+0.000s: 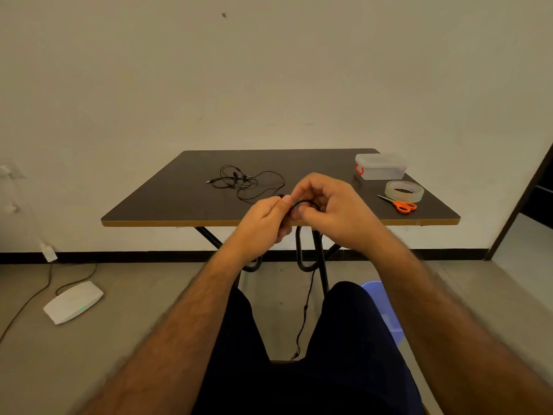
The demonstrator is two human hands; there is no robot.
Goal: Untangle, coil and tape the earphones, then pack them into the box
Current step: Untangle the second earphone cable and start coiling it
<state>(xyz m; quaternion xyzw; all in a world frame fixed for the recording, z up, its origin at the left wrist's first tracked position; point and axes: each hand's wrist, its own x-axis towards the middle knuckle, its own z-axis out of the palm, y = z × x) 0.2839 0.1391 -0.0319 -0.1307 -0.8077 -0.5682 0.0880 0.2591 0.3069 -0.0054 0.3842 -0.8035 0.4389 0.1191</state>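
Black earphone cord [302,202] pinched btwn both hands, left hand [263,218] & right hand [332,211] fingers curled tight round it.

Bare room, likely office/lab: plain wall [269,70], 1 folding table [179,202], router [73,301] on concrete floor [134,295].

No text, label, brand or number can be read anywhere: the clear plastic box [380,166], the tape roll [404,190] and the white floor device [73,301] show none.
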